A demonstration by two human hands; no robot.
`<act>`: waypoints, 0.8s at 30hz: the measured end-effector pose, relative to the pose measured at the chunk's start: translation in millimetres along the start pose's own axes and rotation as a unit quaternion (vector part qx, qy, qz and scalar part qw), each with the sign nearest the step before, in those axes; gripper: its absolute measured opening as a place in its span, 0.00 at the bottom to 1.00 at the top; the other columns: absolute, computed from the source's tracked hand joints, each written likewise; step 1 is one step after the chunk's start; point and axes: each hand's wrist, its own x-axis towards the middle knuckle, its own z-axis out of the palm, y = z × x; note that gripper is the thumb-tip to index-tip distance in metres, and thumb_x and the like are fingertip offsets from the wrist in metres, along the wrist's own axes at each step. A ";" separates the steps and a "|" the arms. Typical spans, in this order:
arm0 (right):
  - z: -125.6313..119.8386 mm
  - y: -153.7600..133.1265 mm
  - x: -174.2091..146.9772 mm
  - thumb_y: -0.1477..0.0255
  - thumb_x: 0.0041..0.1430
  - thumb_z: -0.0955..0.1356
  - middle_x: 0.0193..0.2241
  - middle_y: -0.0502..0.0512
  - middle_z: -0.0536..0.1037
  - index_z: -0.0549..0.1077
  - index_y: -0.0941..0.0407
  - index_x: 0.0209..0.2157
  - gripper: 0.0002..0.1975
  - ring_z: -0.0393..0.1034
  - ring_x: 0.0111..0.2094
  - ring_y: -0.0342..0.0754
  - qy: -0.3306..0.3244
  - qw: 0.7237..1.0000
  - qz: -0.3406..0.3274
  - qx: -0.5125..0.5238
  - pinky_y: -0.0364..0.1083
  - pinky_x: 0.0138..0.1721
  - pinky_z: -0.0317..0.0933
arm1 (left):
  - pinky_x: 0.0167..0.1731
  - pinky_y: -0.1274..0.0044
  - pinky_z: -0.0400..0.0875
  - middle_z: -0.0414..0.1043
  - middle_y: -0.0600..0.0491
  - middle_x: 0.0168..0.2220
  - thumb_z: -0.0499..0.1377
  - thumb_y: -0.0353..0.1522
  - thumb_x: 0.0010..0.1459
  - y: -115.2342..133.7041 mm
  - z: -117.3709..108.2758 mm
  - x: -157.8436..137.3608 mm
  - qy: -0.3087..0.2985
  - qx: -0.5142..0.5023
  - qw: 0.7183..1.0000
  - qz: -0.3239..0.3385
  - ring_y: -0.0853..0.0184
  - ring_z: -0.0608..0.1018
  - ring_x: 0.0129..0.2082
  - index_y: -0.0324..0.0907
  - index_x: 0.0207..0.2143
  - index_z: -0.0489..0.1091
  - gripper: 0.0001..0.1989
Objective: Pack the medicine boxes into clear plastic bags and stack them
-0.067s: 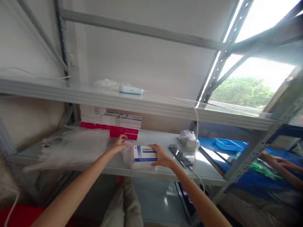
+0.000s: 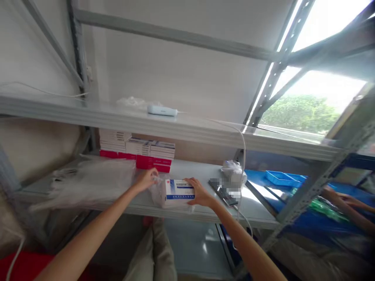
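Note:
My right hand (image 2: 200, 192) is wrapped round the right end of a white and blue box (image 2: 180, 191) near the front edge of the shelf. A clear plastic bag (image 2: 157, 191) surrounds the left part of the box. The fingers of my left hand (image 2: 147, 178) pinch the bag's edge, to the left of the box and apart from it. How far the bag reaches over the box is hard to make out. Behind my left hand are stacked white boxes (image 2: 137, 147) on red boxes (image 2: 152, 163).
Flat clear plastic bags (image 2: 99, 179) lie at the left of the shelf (image 2: 199, 168). A phone (image 2: 224, 193) and a bagged roll (image 2: 233, 171) are to the right. A white cable (image 2: 243, 156) hangs from the upper shelf, which bears a pale blue device (image 2: 162, 111). Another person's hands (image 2: 348, 201) work at the far right.
My left hand has shifted slightly left, drawing the bag's edge with it. My right hand and the box have hardly moved.

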 end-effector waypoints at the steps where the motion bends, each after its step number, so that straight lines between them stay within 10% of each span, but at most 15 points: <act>1: 0.7 -0.5 0.2 0.72 0.33 0.78 0.55 0.63 0.61 0.57 0.57 0.61 0.51 0.53 0.57 0.58 -0.002 1.000 0.002 -0.001 0.55 0.59 0.49 | 0.33 0.79 0.63 0.73 0.54 0.32 0.61 0.28 0.50 1.7 -2.6 -1.7 0.004 0.047 0.999 0.002 0.66 0.75 0.33 0.42 0.34 0.68 0.08; 5: -0.1 -5.9 5.8 0.71 0.32 0.78 0.54 0.62 0.63 0.58 0.55 0.61 0.51 0.55 0.56 0.57 -0.011 1.000 0.018 -0.012 0.54 0.58 0.51 | 0.33 0.78 0.61 0.75 0.52 0.32 0.57 0.33 0.57 15.1 -3.6 -11.4 0.050 0.137 0.989 -0.012 0.63 0.76 0.36 0.43 0.34 0.69 0.04; 11: -1.5 -7.9 26.8 0.66 0.32 0.78 0.57 0.64 0.63 0.58 0.55 0.62 0.52 0.56 0.58 0.60 -0.009 0.999 0.046 -0.027 0.56 0.58 0.51 | 0.24 0.78 0.58 0.67 0.56 0.16 0.44 0.40 0.63 27.0 10.4 -19.5 -0.042 -0.035 0.994 -0.094 0.66 0.72 0.19 0.42 0.24 0.64 0.18; 19: 1.5 -9.9 40.5 0.67 0.32 0.78 0.62 0.63 0.57 0.51 0.52 0.65 0.58 0.51 0.61 0.60 -0.028 0.996 0.049 -0.066 0.57 0.57 0.54 | 0.25 0.77 0.59 0.63 0.58 0.13 0.49 0.44 0.58 30.8 12.4 -13.3 0.093 -0.104 0.988 -0.058 0.66 0.70 0.18 0.42 0.27 0.68 0.17; 24: -18.8 8.7 21.8 0.80 0.33 0.75 0.56 0.68 0.66 0.67 0.58 0.56 0.43 0.62 0.56 0.63 -0.005 0.978 0.197 -0.074 0.55 0.52 0.59 | 0.23 0.77 0.60 0.66 0.56 0.16 0.57 0.49 0.47 17.6 7.0 -9.4 0.091 -0.230 0.967 -0.054 0.66 0.70 0.18 0.40 0.24 0.70 0.20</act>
